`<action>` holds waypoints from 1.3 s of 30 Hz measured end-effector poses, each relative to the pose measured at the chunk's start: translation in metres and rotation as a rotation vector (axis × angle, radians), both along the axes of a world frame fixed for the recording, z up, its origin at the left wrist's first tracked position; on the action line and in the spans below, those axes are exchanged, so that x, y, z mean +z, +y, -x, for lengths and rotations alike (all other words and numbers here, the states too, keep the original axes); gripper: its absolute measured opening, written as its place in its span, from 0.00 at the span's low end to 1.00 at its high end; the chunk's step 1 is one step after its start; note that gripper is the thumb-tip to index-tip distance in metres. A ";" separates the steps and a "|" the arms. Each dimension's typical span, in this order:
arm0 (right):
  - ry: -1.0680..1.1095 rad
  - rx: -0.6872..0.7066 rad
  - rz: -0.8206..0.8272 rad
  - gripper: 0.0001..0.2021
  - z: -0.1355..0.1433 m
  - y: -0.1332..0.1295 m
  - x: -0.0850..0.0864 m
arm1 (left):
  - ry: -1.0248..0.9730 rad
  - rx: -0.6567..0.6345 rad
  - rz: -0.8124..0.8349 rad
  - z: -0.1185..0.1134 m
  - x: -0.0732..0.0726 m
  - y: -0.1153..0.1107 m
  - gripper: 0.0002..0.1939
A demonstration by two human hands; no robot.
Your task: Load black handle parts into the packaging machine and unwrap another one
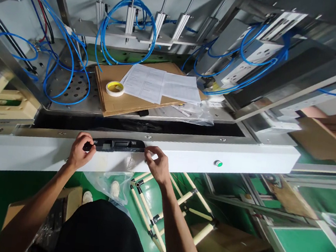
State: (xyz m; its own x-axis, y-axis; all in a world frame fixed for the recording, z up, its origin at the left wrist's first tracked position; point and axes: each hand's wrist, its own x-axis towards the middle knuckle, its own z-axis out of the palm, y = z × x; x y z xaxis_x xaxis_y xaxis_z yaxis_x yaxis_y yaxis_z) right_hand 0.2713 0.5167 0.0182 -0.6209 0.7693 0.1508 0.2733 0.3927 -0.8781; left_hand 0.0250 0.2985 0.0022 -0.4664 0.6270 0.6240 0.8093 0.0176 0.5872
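A long black plastic trim panel [118, 145] with recesses in its face lies along the white front edge of the machine bench. My left hand [82, 151] is closed round its left end, thumb and fingers pinching it. At the other end, my right hand [157, 165] has its thumb and curled forefinger closed on the panel's right tip. Below the panel hangs a clear plastic bag [102, 183]; its upper part reaches the bench front under the panel. Whether either hand also grips the bag's film cannot be made out.
Cardboard sheets [110, 100], printed papers [148, 82] and a tape roll [115, 89] lie on the machine bed. Blue air hoses [102, 32] loop around it. A green button [219, 163] sits on the bench front. A pipe frame [176, 209] stands below.
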 end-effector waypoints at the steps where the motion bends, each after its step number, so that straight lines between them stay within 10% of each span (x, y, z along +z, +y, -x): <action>1: 0.012 -0.034 -0.005 0.16 0.001 -0.001 -0.002 | -0.005 0.005 -0.003 0.000 0.000 0.001 0.05; 6: 0.062 -0.361 -0.495 0.12 0.015 -0.028 -0.009 | -0.024 0.004 0.001 0.002 0.001 0.001 0.04; 11: -0.114 0.192 -0.867 0.21 0.053 -0.074 -0.013 | -0.026 -0.022 0.027 0.007 0.003 0.001 0.04; 19: -0.320 0.333 -0.842 0.24 0.079 -0.077 -0.019 | 0.103 0.096 0.050 -0.014 0.017 -0.022 0.15; 25: -0.356 0.402 -0.836 0.27 0.074 -0.076 0.006 | 0.479 -0.073 0.382 -0.044 0.025 -0.023 0.30; 32: -0.317 0.465 -0.812 0.36 0.071 -0.069 0.025 | 0.415 -0.216 0.424 -0.012 0.027 0.000 0.19; 39: -0.343 0.373 -0.791 0.16 0.072 -0.059 0.027 | 0.280 -0.302 0.446 0.008 0.036 0.014 0.18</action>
State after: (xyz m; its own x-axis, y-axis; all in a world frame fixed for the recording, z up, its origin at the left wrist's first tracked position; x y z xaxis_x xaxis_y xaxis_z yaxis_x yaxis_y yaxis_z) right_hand 0.1991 0.4574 0.0454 -0.9141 0.2640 0.3079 0.2039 0.9554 -0.2138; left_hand 0.0170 0.3122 0.0380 -0.0834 0.9354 0.3436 0.9395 -0.0412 0.3401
